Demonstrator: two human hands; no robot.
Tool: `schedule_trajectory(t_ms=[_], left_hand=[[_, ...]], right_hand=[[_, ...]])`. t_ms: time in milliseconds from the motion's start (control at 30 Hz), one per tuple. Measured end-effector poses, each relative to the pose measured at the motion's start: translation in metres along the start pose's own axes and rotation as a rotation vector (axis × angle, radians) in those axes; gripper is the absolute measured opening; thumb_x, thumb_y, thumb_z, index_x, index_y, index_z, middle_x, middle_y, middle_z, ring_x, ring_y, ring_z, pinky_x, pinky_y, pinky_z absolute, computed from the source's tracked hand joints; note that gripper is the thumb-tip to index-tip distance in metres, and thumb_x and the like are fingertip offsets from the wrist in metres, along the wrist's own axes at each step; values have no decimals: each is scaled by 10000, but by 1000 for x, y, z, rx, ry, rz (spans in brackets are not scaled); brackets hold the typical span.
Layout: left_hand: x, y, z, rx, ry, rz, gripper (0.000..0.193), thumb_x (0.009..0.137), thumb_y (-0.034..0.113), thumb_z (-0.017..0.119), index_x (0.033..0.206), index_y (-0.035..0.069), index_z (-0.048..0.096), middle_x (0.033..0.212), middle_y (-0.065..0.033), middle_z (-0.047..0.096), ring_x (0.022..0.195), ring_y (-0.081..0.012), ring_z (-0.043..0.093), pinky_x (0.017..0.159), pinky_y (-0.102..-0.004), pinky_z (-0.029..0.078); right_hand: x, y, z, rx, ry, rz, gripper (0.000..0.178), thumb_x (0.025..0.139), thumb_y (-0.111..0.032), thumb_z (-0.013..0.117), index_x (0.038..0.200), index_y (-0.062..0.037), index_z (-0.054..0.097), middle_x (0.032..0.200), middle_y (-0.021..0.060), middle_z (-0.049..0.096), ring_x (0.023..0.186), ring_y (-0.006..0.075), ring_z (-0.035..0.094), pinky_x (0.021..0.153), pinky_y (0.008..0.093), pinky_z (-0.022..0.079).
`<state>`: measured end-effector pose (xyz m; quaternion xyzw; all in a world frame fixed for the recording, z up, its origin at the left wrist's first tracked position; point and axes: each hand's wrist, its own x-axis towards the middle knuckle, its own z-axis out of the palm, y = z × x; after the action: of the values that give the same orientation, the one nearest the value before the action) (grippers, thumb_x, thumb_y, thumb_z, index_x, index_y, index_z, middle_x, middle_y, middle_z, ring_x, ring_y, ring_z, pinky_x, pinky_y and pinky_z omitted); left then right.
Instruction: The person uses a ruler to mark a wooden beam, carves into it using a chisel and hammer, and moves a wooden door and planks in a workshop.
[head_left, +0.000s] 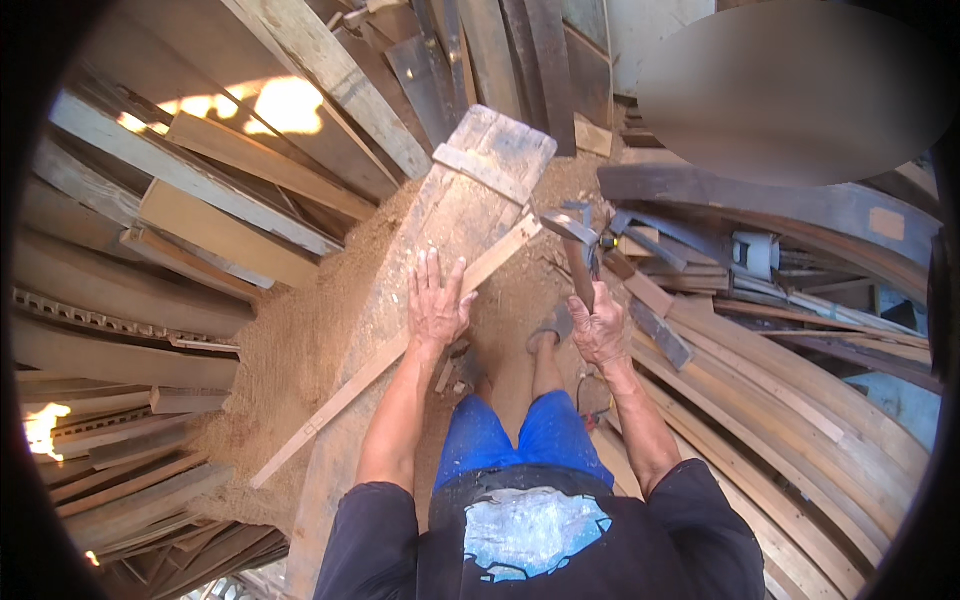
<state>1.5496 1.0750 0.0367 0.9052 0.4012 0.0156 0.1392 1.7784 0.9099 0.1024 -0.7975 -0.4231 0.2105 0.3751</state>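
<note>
My left hand [438, 305] lies flat with its fingers stretched out, pressing on a long narrow wooden strip [345, 395] and the worn plank bench [425, 215] under it. The strip runs slantwise across the bench, its upper end reaching past the bench's right edge. In my right hand [600, 330] is a hammer [577, 262], gripped by its wooden handle, with the dark metal head raised near the strip's upper end. A short wooden crosspiece [483, 174] sits across the far part of the bench.
Sawdust [275, 345] covers the floor around the bench. Stacked boards [230, 215] line the left side, and upright planks [495, 60] stand at the back. Long timbers [780, 400] lie along the right, close to my right arm. A blurred patch hides the upper right.
</note>
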Motion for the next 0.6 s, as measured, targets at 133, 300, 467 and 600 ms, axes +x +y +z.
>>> schedule_trajectory(t_ms=[133, 300, 467, 600], left_hand=[[-2, -1, -1, -23, -11, 13, 660, 862, 394, 676, 1444, 180, 450, 1499, -306, 321, 1424, -454, 275, 1168, -572, 215], [-1, 0, -4, -13, -27, 1, 659, 863, 419, 669, 1447, 205, 453, 1517, -274, 325, 1434, -427, 274, 1173, -563, 213], [-2, -1, -1, -19, 0, 6, 640, 872, 426, 655, 1439, 201, 461, 1518, -271, 320, 1437, -425, 269, 1173, -565, 210], [-3, 1, -3, 8, -37, 10, 640, 872, 435, 651, 1438, 204, 462, 1515, -269, 327, 1436, -425, 273, 1175, -566, 203]], right_hand=[[-16, 15, 16, -25, 174, -250, 348, 960, -322, 590, 1077, 1, 544, 711, 202, 617, 687, 431, 644, 599, 492, 487], [-9, 17, 12, -239, -87, 142, 333, 951, -316, 602, 1030, -1, 527, 694, 225, 622, 667, 457, 638, 597, 521, 488], [-13, 11, 14, -62, 56, -101, 351, 944, -325, 607, 1022, 5, 513, 701, 241, 626, 686, 468, 637, 603, 539, 485], [-8, 6, 9, -260, -139, 172, 300, 938, -297, 619, 1005, -23, 519, 684, 224, 612, 683, 445, 645, 579, 515, 486]])
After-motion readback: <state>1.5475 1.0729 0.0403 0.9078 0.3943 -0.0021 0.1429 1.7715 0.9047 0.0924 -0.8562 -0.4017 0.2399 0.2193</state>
